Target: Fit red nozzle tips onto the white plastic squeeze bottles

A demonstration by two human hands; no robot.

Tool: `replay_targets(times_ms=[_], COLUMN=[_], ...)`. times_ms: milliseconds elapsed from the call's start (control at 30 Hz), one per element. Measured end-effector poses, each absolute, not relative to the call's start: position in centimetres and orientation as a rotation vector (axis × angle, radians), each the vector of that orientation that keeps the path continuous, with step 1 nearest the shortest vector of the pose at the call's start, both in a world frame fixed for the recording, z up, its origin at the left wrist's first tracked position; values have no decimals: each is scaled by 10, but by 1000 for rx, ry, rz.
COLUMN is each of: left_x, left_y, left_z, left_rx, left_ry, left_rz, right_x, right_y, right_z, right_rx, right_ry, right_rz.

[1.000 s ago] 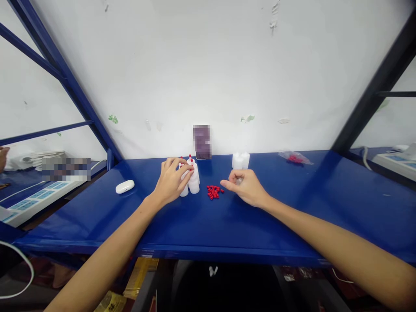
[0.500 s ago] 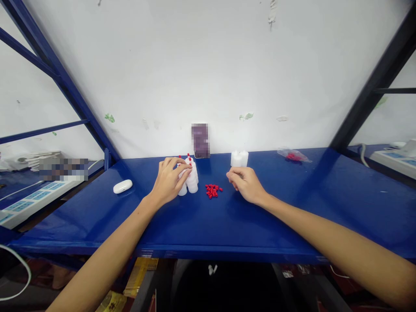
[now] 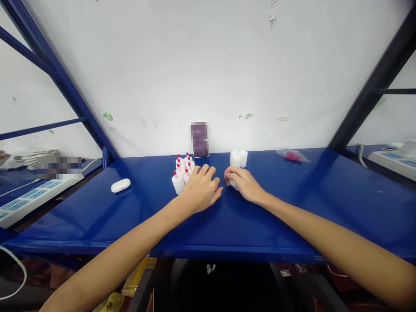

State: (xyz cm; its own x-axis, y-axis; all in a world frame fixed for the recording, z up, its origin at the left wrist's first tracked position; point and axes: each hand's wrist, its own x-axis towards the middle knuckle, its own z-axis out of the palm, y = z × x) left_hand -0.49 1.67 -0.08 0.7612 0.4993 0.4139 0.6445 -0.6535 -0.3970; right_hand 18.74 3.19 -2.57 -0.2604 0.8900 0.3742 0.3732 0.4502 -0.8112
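My left hand [image 3: 202, 189] is palm down with its fingers bent and apart, over the spot of the loose red caps, which it hides. No held thing shows in it. Just left of it, several white squeeze bottles [image 3: 178, 183] with red-tipped nozzles stand upright in a cluster, partly covered by the hand. My right hand [image 3: 244, 185] is closed around a small white bottle [image 3: 233, 185], of which only a bit shows below the fingers. Behind this hand, a few white bottles [image 3: 235, 159] without visible red tips stand together.
A phone [image 3: 199, 139] leans against the wall at the back. To the left lies a white earbud case [image 3: 120, 185]. A clear bag with red pieces [image 3: 293, 156] is at the back right. Blue metal posts [image 3: 69, 93] frame the tabletop; a power strip [image 3: 39, 190] lies beyond the left one.
My left hand has moved right from the red-tipped bottles to over the red caps, uncovering the bottles. My right hand has barely moved; part of a white bottle now shows in it.
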Motion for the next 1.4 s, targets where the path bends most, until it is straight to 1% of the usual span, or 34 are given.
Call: replay_targets(times_ms=[167,333,500,800,900,1067,1167,1267,1400], left_x=[0,1,2,5,4,5,6,5,4], left_y=[16,12,12,12,12,11,12,12,12], left_z=[-10,-9,-12,-20,-18,-14,-14,-15,-18], left_rx=[-2416,-2385,-2411,-2415,-2491,-2731,-2788,-2861,-2971], left_ry=[-877,-928,-925,-870,-860,-1064,-1101,-1105,-1037], left_rz=[-387,-462,-405,-379,-571,-1176,-1426,-1508,-1492], right_x=[186,187,187,186,186,185,184,184,183], right_y=[32,31,29,27,27,22,18,13,6], right_z=[-29,-28,-25,-23,-21,-17,-17,-15,-10], right_rx=[-1117,-1066,-1036,-1045,-1055,-959,-922,-946,-1120], right_ry=[-1800,-1734,-1627,-1708,-1791,-1881,-1987,-2101,-2250], right_rz=[734,765,872,853,876,908,813,655,411])
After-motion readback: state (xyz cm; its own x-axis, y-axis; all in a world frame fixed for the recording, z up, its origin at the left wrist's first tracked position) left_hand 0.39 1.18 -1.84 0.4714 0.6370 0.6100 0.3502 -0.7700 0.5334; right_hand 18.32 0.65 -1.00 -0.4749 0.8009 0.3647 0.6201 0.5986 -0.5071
